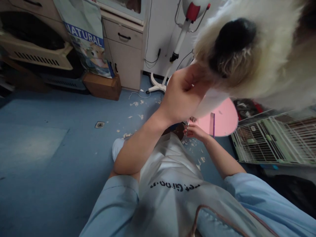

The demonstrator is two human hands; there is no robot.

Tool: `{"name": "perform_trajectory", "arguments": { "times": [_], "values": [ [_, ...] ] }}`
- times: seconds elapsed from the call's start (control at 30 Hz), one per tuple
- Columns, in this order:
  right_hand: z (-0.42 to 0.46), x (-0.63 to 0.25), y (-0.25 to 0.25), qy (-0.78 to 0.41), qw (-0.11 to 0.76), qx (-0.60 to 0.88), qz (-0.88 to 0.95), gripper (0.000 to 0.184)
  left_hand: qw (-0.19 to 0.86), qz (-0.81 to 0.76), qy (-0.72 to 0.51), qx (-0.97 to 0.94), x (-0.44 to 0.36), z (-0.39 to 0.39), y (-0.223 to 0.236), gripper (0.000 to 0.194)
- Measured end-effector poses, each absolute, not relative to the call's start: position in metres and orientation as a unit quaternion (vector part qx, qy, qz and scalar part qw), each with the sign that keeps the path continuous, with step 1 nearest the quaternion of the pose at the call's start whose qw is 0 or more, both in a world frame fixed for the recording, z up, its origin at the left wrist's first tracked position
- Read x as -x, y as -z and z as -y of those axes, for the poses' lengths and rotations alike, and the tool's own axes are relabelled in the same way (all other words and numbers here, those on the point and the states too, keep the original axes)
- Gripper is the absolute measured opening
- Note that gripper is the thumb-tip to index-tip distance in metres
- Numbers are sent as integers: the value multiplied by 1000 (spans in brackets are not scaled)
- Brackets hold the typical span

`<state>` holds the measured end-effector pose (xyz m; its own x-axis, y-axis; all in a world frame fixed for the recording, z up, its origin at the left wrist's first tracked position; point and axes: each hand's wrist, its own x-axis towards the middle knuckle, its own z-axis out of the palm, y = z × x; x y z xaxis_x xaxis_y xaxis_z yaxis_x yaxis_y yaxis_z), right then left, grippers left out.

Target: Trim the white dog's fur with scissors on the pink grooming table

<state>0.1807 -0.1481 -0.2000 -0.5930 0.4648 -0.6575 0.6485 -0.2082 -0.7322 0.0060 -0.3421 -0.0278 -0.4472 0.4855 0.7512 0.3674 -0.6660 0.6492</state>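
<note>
A white, fluffy dog (274, 62) fills the upper right, its dark nose very close to the camera. My left hand (185, 93) is raised under its muzzle, with the fingers closed on the fur at the chin; the fingertips are partly hidden by the fur. Lower down, beside the pink table (228, 115), my right hand (195, 132) grips a slim pair of metal scissors (188, 126), blades pointing up. Its fingers are small and partly hidden. A purple comb (214, 125) lies at the table's edge, near my right hand.
Tufts of cut fur (140, 117) litter the blue floor. A white wheeled stand (158, 86) is by the wall. Wire cages (261, 140) stand at right. At left are a pet carrier (49, 54), a food bag (85, 39) on a cardboard box (103, 86), and a cabinet (129, 62).
</note>
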Motion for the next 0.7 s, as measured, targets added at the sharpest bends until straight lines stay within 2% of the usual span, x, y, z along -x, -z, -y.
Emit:
{"name": "perform_trajectory", "arguments": {
  "times": [0.17,0.3,0.5,0.7],
  "values": [
    [147,-207,182,625,171,-441,-621,33,26,-368,-776,-512,-8,345,24,19],
    [150,-212,173,607,157,-456,-632,30,9,-303,-806,-508,-8,347,21,18],
    [144,-194,177,564,141,-478,-659,22,27,-298,-807,-510,-6,345,21,22],
    [145,-190,177,530,187,-461,-687,23,65,-329,-806,-488,-10,356,19,18]
  ]
}}
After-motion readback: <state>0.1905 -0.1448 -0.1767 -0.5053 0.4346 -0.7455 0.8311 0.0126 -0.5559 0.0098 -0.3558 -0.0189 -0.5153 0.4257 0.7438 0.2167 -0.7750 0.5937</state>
